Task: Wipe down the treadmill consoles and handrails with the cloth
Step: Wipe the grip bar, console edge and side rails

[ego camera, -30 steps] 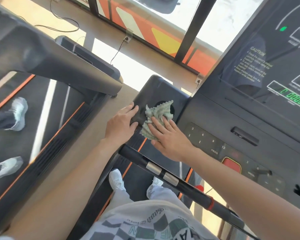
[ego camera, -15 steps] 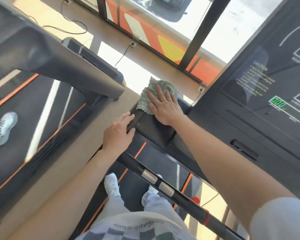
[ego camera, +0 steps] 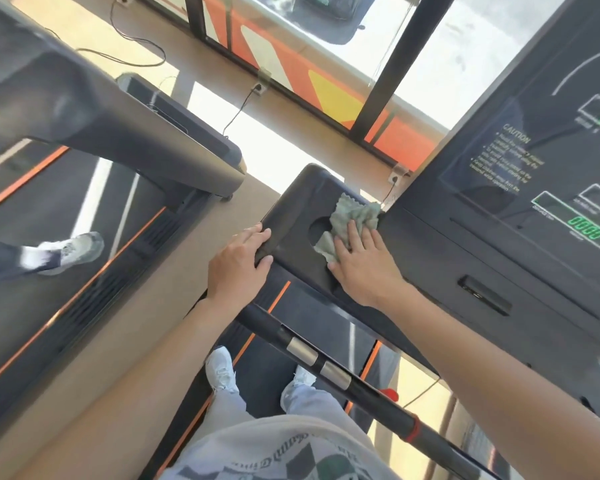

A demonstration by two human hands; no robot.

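Note:
A crumpled pale green cloth (ego camera: 352, 220) lies on the dark side tray (ego camera: 293, 202) of the treadmill console (ego camera: 520, 244), partly over its round cup hollow. My right hand (ego camera: 362, 263) presses flat on the cloth's near part, fingers spread on it. My left hand (ego camera: 238, 268) grips the tray's left edge, thumb underneath. A black handrail bar (ego camera: 329, 372) with two silver sensor plates runs diagonally below both hands. The console's screen shows green digits.
A neighbouring treadmill (ego camera: 94, 133) stands at the left, with another person's white shoe (ego camera: 71, 251) on its belt. My own shoes (ego camera: 222, 370) stand on the belt below. Windows and floor cables lie ahead.
My right hand slid the cloth from the tray's far edge back toward me and to the right, over the cup hollow. My left hand kept its hold on the tray edge.

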